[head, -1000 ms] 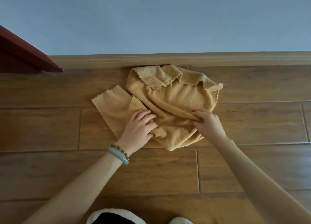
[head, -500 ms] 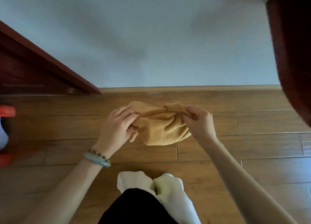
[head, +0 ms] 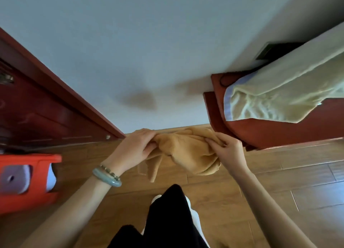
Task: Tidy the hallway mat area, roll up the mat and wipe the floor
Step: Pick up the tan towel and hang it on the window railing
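A mustard-yellow cloth (head: 188, 152) is bunched up and held in the air above the wooden floor (head: 260, 188). My left hand (head: 134, 149) grips its left end, with a pale green bangle on the wrist. My right hand (head: 229, 151) pinches its right end. A loose corner of the cloth hangs down below my left hand. The mat is not in view.
A dark red door (head: 37, 108) stands at the left, with a red plastic stool (head: 28, 182) in front of it. At the right is a red-brown bed frame (head: 279, 130) with a pale yellow blanket (head: 279, 95) hanging over it. My black trouser legs and white socks (head: 193, 216) are below.
Both hands have gathered the cloth off the floor and lifted it. My view has risen and tilted up, so the bed and the red stool have come into sight.
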`<control>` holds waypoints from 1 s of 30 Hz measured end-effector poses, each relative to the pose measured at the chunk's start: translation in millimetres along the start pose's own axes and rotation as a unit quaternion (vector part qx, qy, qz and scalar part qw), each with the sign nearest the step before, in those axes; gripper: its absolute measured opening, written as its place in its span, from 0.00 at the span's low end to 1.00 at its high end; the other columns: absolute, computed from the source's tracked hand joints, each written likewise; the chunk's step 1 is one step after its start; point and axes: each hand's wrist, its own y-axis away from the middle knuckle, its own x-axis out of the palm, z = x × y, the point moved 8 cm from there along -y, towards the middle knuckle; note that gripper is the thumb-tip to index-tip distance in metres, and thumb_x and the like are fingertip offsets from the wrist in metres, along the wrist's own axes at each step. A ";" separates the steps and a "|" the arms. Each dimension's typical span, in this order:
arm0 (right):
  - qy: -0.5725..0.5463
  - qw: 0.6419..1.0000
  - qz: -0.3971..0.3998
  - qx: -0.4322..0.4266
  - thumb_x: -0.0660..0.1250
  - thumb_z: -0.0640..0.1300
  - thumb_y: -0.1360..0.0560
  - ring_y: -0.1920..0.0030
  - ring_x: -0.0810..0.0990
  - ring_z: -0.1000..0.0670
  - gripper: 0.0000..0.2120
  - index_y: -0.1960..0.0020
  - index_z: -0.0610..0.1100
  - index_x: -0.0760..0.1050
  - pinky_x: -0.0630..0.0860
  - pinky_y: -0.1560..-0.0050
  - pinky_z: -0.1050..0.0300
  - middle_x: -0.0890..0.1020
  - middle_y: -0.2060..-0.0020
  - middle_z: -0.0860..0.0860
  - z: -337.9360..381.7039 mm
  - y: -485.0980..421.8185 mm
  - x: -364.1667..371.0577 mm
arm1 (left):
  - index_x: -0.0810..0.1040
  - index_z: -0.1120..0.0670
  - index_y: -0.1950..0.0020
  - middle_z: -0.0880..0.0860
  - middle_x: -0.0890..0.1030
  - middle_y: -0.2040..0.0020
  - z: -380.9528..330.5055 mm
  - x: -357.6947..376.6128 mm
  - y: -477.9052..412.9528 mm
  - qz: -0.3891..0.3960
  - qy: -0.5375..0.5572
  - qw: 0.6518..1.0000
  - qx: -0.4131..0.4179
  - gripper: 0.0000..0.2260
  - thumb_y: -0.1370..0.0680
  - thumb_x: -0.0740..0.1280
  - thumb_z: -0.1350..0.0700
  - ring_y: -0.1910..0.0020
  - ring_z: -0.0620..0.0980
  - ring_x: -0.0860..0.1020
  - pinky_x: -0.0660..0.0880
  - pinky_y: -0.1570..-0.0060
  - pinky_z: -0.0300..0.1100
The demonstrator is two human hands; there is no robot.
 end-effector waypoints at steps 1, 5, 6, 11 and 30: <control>-0.004 1.000 -0.009 0.000 0.72 0.41 0.28 0.63 0.81 0.52 0.04 0.59 0.50 0.83 0.78 0.60 0.54 0.83 0.67 0.55 11.4 8.7 -11.9 | 0.76 0.54 0.46 0.47 0.79 0.51 -15.7 -10.0 0.8 0.000 0.002 1.000 0.011 0.07 0.21 0.62 0.56 0.50 0.46 0.76 0.72 0.48 0.43; 0.005 0.998 -0.065 -0.010 0.71 0.41 0.28 0.60 0.82 0.57 0.06 0.56 0.50 0.83 0.79 0.58 0.59 0.84 0.64 0.57 41.4 43.7 -63.9 | 0.74 0.49 0.51 0.43 0.77 0.58 -76.1 -36.0 -4.4 0.007 0.016 0.998 0.065 0.01 0.22 0.64 0.56 0.58 0.42 0.75 0.71 0.57 0.39; 0.013 0.996 -0.083 -0.011 0.71 0.41 0.28 0.60 0.81 0.57 0.05 0.56 0.51 0.83 0.78 0.59 0.60 0.84 0.64 0.58 44.9 52.2 -78.1 | 0.73 0.46 0.53 0.40 0.77 0.60 -91.7 -40.1 -7.5 0.007 0.023 0.997 0.079 0.04 0.22 0.65 0.55 0.60 0.40 0.75 0.70 0.60 0.35; 0.044 0.985 -0.168 -0.006 0.70 0.41 0.28 0.61 0.80 0.59 0.11 0.57 0.58 0.80 0.74 0.61 0.68 0.83 0.65 0.60 49.7 102.8 -152.0 | 0.72 0.45 0.56 0.43 0.77 0.64 -175.1 -37.7 -24.9 0.028 0.077 0.986 0.148 0.04 0.22 0.66 0.52 0.63 0.42 0.75 0.68 0.64 0.32; 0.127 0.917 -0.351 0.141 0.71 0.51 0.30 0.55 0.80 0.58 0.12 0.46 0.55 0.79 0.78 0.51 0.58 0.82 0.58 0.57 -85.0 357.3 -485.7 | 0.73 0.47 0.57 0.39 0.77 0.65 -567.4 171.3 -50.7 0.176 0.118 0.899 0.385 0.05 0.22 0.66 0.53 0.64 0.38 0.75 0.69 0.62 0.32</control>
